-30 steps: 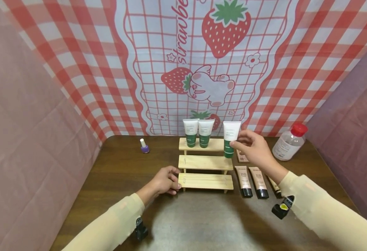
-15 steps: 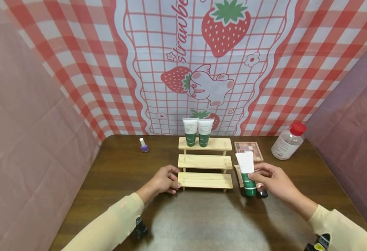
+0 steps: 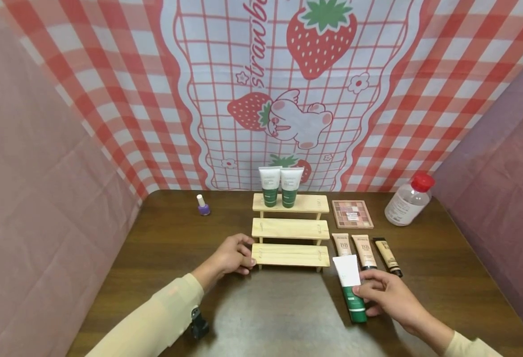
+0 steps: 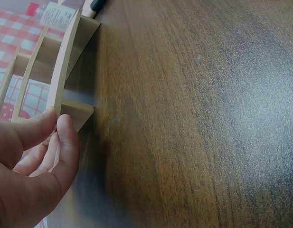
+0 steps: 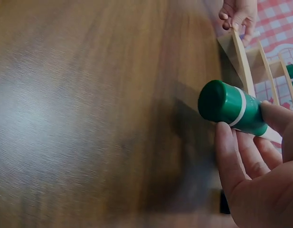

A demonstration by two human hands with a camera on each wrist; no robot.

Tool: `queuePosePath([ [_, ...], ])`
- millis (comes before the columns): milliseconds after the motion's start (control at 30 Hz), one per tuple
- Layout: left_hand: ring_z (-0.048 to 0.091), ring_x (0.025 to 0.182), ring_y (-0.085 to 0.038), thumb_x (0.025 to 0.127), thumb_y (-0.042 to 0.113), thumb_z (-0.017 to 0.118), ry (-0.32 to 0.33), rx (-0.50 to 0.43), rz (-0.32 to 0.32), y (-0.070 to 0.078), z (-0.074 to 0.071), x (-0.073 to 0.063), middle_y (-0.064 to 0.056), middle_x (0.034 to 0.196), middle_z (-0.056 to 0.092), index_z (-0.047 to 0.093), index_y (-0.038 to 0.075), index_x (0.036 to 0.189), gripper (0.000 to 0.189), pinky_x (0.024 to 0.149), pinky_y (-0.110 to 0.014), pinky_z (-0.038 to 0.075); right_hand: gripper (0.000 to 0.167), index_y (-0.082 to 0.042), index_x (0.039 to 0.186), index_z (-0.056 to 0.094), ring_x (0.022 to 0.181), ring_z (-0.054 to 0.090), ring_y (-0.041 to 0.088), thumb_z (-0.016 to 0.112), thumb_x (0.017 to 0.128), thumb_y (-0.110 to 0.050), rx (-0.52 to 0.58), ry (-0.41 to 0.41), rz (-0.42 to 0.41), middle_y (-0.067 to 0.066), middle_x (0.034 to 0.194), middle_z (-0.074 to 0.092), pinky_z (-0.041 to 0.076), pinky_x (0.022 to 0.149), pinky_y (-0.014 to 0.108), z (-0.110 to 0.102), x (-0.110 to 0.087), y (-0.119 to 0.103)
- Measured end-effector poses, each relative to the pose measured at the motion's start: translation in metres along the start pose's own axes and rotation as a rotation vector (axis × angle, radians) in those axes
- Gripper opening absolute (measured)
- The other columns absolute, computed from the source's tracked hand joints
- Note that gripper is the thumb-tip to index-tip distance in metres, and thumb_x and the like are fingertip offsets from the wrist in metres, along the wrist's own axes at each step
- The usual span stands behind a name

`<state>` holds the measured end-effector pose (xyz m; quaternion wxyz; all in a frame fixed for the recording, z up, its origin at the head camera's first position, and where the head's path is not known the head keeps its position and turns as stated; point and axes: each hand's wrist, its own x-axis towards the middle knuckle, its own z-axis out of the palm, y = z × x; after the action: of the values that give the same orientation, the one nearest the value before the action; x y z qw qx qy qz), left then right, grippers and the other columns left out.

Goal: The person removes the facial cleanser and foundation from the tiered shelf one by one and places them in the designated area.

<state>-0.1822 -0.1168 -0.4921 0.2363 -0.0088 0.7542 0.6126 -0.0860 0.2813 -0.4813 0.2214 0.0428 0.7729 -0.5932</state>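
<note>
The right hand [image 3: 388, 297] grips a green-capped tube [image 3: 351, 287], fingers [image 5: 231, 156] and thumb curled round its lower part just above the cap. The tube lies low over the table [image 3: 163, 248], cap toward the person, white end pointing at the rack; whether it touches the wood cannot be told. It sits in front of the rack's right end, just before three beige tubes [image 3: 364, 250] that lie side by side on the table.

The left hand [image 3: 231, 255] holds the left end of the wooden rack [image 3: 290, 229], fingers [image 4: 37, 130] and thumb pinching the edge of the lowest step. The rack has three steps; on the top one stand two more green tubes [image 3: 279, 187], upright on their caps and touching each other.

To the right of the rack lies a palette [image 3: 352, 214], and beyond it a clear bottle [image 3: 406, 200] with a red cap. A small purple bottle [image 3: 203, 205] stands well to the left.
</note>
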Motion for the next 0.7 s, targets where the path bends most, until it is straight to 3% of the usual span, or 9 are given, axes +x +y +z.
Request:
queuePosePath([
  [300, 0.067, 0.071, -0.023, 0.083, -0.017, 0.072, -0.001, 0.004, -0.001, 0.002, 0.000, -0.001, -0.018, 0.093, 0.063, 0.052, -0.005, 0.130, 0.052, 0.056, -0.033, 0.063, 0.051, 0.009, 0.133, 0.053, 0.081, 0.066, 0.022, 0.073, 0.095, -0.020, -0.004, -0.076, 0.040, 0.008, 0.093, 0.074, 0.066, 0.064, 0.042, 0.004, -0.006, 0.016],
  [700, 0.067, 0.071, -0.023, 0.084, -0.017, 0.072, 0.000, 0.002, -0.003, 0.002, 0.000, 0.000, -0.018, 0.093, 0.064, 0.053, -0.005, 0.131, 0.052, 0.056, -0.033, 0.063, 0.047, 0.010, 0.127, 0.056, 0.080, 0.068, 0.024, 0.075, 0.094, -0.018, 0.000, -0.118, 0.016, 0.012, 0.096, 0.075, 0.066, 0.061, 0.043, 0.006, -0.009, 0.019],
])
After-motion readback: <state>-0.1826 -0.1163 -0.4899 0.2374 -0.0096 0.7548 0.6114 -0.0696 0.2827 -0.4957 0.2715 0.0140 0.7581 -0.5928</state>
